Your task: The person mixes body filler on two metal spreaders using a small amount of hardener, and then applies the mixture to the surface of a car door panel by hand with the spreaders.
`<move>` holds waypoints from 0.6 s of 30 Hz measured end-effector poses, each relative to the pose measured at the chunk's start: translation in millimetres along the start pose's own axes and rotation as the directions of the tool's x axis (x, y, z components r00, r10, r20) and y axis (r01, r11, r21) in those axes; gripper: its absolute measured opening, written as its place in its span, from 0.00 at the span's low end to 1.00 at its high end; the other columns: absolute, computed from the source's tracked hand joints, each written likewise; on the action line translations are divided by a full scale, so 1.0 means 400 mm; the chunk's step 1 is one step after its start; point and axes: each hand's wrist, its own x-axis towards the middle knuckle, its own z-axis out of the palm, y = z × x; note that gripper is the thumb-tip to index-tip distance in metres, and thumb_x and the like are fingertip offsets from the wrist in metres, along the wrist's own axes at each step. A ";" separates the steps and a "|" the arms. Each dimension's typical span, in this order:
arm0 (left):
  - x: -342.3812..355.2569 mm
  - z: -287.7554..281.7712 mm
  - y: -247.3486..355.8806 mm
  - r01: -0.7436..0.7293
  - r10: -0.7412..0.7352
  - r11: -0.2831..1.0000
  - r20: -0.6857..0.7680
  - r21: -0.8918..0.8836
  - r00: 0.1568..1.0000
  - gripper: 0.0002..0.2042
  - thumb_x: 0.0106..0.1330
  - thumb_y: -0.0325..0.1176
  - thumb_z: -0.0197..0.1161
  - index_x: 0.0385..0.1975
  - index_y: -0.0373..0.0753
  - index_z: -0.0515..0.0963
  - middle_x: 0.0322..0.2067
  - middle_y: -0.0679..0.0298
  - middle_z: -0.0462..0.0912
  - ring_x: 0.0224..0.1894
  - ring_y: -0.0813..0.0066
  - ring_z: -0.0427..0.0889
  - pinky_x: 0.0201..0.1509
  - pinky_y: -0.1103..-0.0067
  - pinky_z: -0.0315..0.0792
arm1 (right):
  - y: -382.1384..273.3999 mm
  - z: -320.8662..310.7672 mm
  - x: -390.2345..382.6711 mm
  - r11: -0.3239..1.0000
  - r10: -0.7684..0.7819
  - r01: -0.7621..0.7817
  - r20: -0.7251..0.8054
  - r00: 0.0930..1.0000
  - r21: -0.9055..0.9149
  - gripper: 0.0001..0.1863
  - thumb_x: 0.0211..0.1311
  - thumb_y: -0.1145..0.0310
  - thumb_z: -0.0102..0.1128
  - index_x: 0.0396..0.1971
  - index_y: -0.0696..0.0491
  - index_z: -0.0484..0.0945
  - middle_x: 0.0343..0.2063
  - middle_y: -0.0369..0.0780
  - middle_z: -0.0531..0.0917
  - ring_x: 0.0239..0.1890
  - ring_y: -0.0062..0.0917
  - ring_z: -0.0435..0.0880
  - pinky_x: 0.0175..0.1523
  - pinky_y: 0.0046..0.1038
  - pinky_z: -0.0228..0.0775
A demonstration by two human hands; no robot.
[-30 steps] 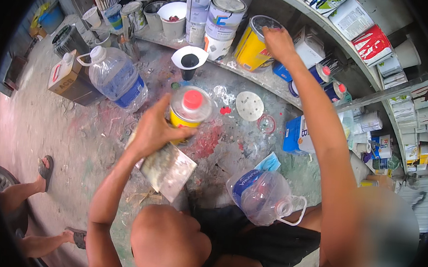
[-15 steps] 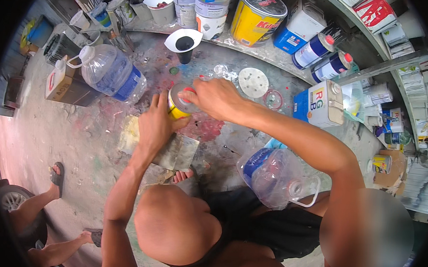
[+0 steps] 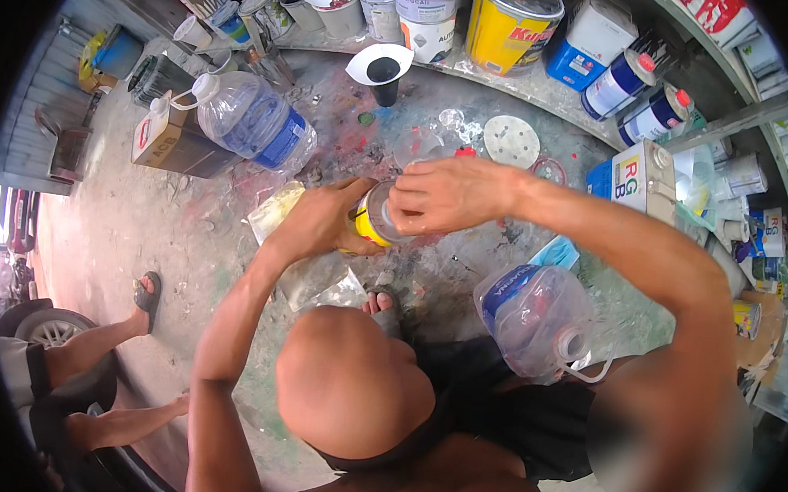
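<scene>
My left hand (image 3: 324, 214) is wrapped around a small yellow can (image 3: 373, 223) with a greyish top, held tilted above the floor. Over that top my right hand (image 3: 446, 195) is curled with its fingers together; whatever is in them is hidden. Just beyond the right hand lies a clear round plastic lid (image 3: 414, 146), with a small red object (image 3: 465, 152) beside it. Under and beside my left hand is a yellowed cloth or sheet (image 3: 275, 211). A white perforated disc (image 3: 512, 142) lies farther right.
Large clear jugs stand left (image 3: 258, 123) and lie by my leg (image 3: 533, 316). Ahead, a black cup with a white rim (image 3: 384, 76) stands before a shelf (image 3: 527, 91) of paint tins. A white-blue tin (image 3: 634, 178) is at right. Another person's legs (image 3: 104, 342) are at left.
My right hand's fingers, earlier at a red object on the can's top, are now curled there without it showing. A clear lid and red object now show beyond the hand. The view has shifted.
</scene>
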 end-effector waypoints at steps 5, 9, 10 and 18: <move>0.008 0.022 -0.006 0.071 -0.072 0.997 0.050 0.019 0.996 0.37 0.38 0.49 0.77 0.49 0.36 0.71 0.39 0.49 0.80 0.39 0.47 0.81 0.42 0.62 0.74 | -0.034 -0.032 0.003 0.908 0.334 -0.325 0.008 0.942 0.264 0.13 0.57 0.69 0.57 0.39 0.57 0.68 0.33 0.41 0.78 0.40 0.36 0.81 0.43 0.35 0.74; 0.017 0.059 0.011 0.113 -0.105 0.988 -0.079 0.105 0.991 0.39 0.38 0.48 0.78 0.51 0.36 0.71 0.38 0.47 0.81 0.39 0.46 0.81 0.41 0.63 0.75 | -0.063 -0.028 0.038 -0.084 0.725 -0.874 0.631 0.276 0.479 0.17 0.64 0.62 0.55 0.41 0.61 0.67 0.33 0.52 0.81 0.39 0.41 0.84 0.40 0.40 0.75; 0.019 0.067 0.009 0.100 -0.085 0.987 -0.123 0.124 0.989 0.39 0.37 0.47 0.78 0.50 0.35 0.71 0.39 0.45 0.81 0.39 0.46 0.81 0.41 0.63 0.75 | -0.066 -0.021 0.038 -0.302 0.660 -0.796 0.717 0.222 0.525 0.19 0.66 0.59 0.54 0.42 0.62 0.66 0.33 0.56 0.81 0.38 0.44 0.84 0.40 0.41 0.75; 0.037 0.078 -0.030 0.072 -0.053 0.989 -0.149 0.127 0.987 0.39 0.36 0.47 0.78 0.50 0.35 0.71 0.37 0.46 0.80 0.38 0.44 0.80 0.41 0.63 0.74 | -0.071 0.043 -0.032 0.865 0.472 -0.476 0.062 0.879 0.161 0.13 0.55 0.70 0.56 0.40 0.51 0.69 0.34 0.42 0.74 0.43 0.32 0.78 0.40 0.33 0.76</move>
